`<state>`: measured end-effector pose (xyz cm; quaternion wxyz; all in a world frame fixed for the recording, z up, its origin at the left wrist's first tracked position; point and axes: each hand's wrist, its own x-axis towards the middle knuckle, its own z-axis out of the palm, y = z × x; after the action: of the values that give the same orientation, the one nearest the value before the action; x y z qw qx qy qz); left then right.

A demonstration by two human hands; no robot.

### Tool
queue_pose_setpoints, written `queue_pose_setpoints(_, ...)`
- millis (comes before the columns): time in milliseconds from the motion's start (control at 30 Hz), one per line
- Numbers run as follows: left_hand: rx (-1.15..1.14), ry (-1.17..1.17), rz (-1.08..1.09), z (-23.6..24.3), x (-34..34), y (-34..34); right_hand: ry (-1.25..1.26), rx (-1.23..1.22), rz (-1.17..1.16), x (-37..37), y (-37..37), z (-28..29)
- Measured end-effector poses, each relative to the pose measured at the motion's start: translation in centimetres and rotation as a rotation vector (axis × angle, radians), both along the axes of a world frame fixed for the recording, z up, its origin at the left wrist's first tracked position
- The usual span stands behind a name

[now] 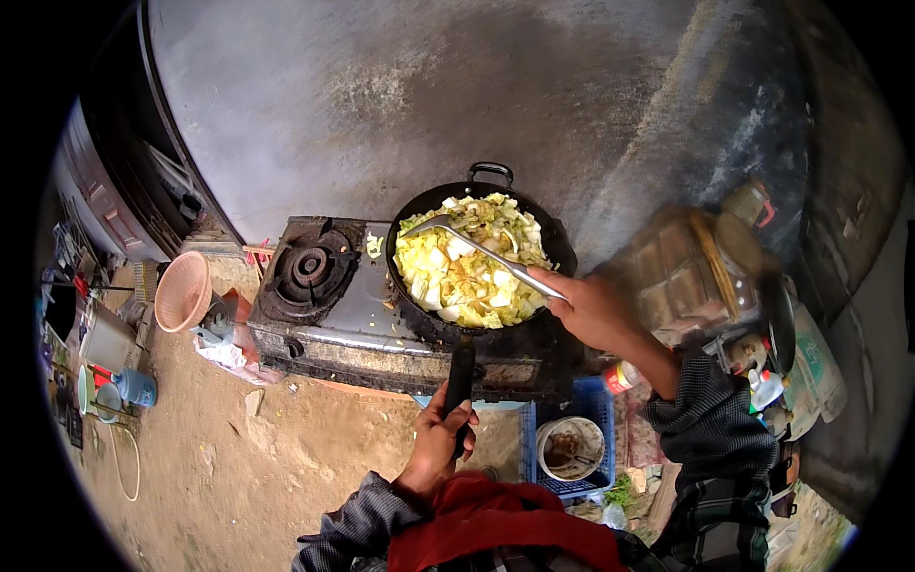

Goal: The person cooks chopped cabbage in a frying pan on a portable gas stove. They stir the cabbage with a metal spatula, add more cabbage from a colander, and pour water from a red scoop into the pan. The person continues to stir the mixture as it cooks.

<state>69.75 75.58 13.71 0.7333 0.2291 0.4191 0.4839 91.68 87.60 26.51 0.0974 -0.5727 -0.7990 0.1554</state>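
A black wok point(563, 246) stands on the right side of a grimy two-burner gas stove point(367, 345). Chopped cabbage point(448, 276), pale green and white with some browned pieces, heaps up in it. My left hand point(440, 434) is closed around the wok's long black handle point(461, 367), which points toward me. In my right hand point(596, 307) is a metal spatula point(491, 253), its shaft slanting over the cabbage from the right. The spatula's head rests at the left part of the heap. A small loop handle point(491, 173) sits on the wok's far rim.
The stove's left burner point(310, 267) has no pot on it. Cabbage scraps point(374, 245) lie on the stove top. A pink plastic basket point(183, 291) stands left. Below right, a blue crate point(527, 448) holds a white bucket point(570, 424). Bottles and bags crowd the right. A grey wall point(429, 86) rises behind.
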Motion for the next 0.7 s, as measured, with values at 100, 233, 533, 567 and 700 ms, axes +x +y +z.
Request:
queue_pose_setpoints(100, 0.003, -0.018, -0.043, 0.6, 0.7, 0.4, -0.044, 0.048, 0.01, 3.6, -2.5, -0.9)
queue_pose_setpoints(233, -0.013, -0.01, -0.008, 0.4, 0.2, 0.1, -0.027, 0.166, 0.075, 7.8, -4.7, -4.5)
queue_pose_setpoints(533, 0.0, 0.035, -0.02, 0.8, 0.4, 0.2, 0.328, 0.078, -0.118, 10.6, -6.3, -4.3)
queue_pose_setpoints(567, 0.004, 0.031, -0.041, 1.0, 0.6, 0.5, 0.367, 0.086, -0.153, 10.5, -6.1, -3.4)
queue_pose_setpoints(700, -0.017, 0.057, -0.033, 1.4, 0.7, 0.4, 0.23, 0.14, -0.127, 9.3, -2.1, -3.4)
